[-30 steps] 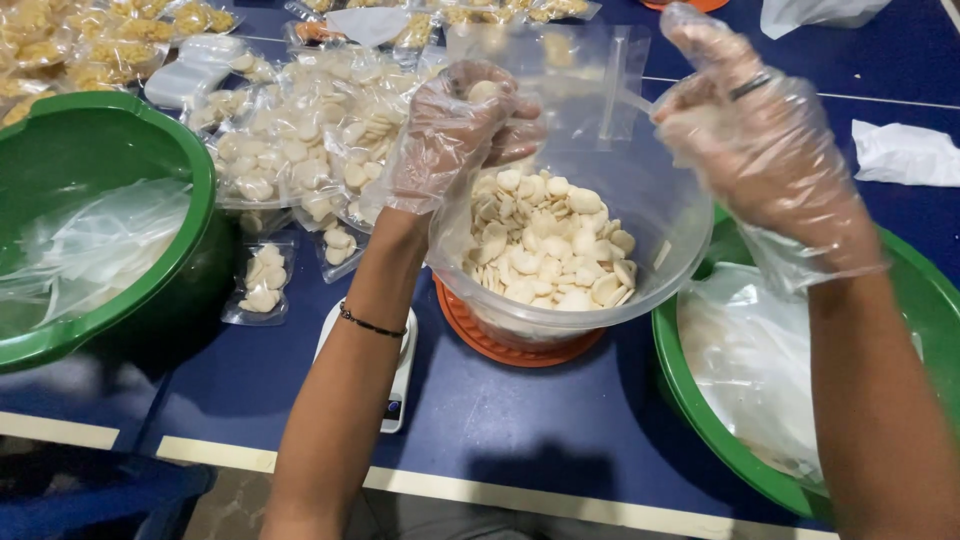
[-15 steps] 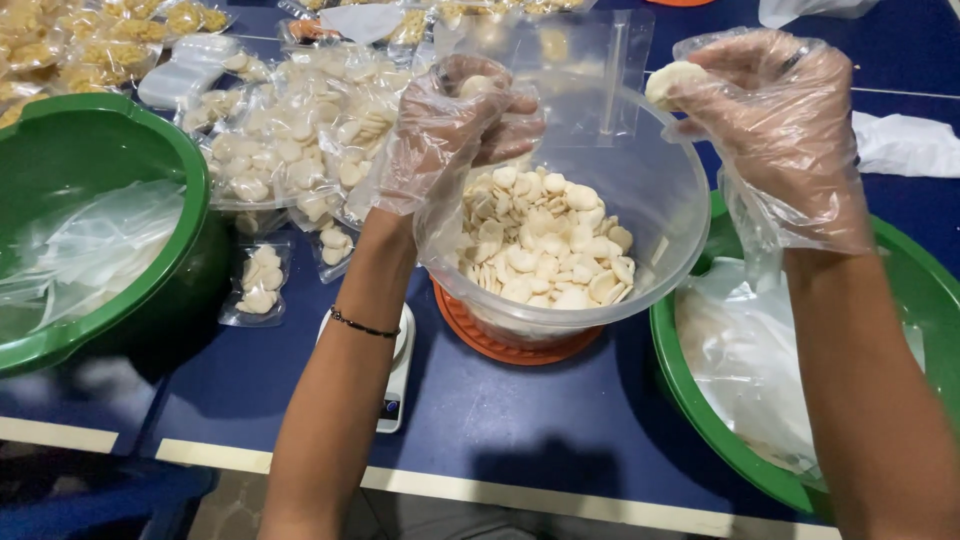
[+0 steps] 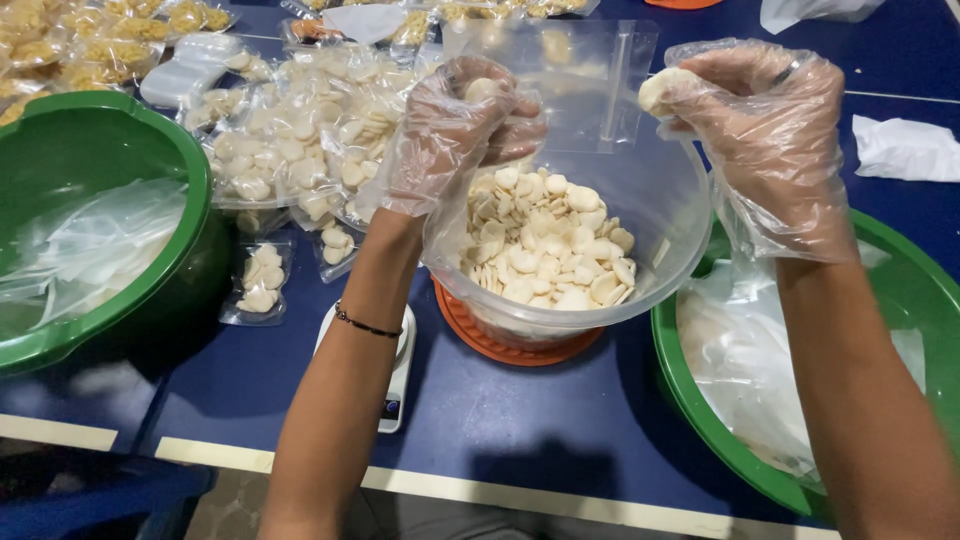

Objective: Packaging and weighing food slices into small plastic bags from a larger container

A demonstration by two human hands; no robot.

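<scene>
Both my hands wear loose clear plastic gloves. My left hand (image 3: 455, 125) is closed around a few pale chips and pinches the edge of a clear zip bag (image 3: 565, 85) held up over a clear plastic tub (image 3: 660, 195). The tub is partly filled with pale round chips (image 3: 545, 240) and stands on an orange lid (image 3: 520, 350). My right hand (image 3: 770, 120) hovers over the tub's right rim and grips one pale chip (image 3: 662, 90) at its fingertips, close to the bag's right side.
A green basin (image 3: 120, 130) holding clear plastic bags sits at the left, and another green basin (image 3: 905, 290) is at the right. Several filled chip bags (image 3: 290, 140) lie behind my left hand. A small white scale (image 3: 398, 375) rests on the blue table, with white tissue (image 3: 905, 150) at the far right.
My right hand has dropped from a raised position and turned inward, now showing a chip at its fingertips beside the bag. The left hand and bag have barely moved.
</scene>
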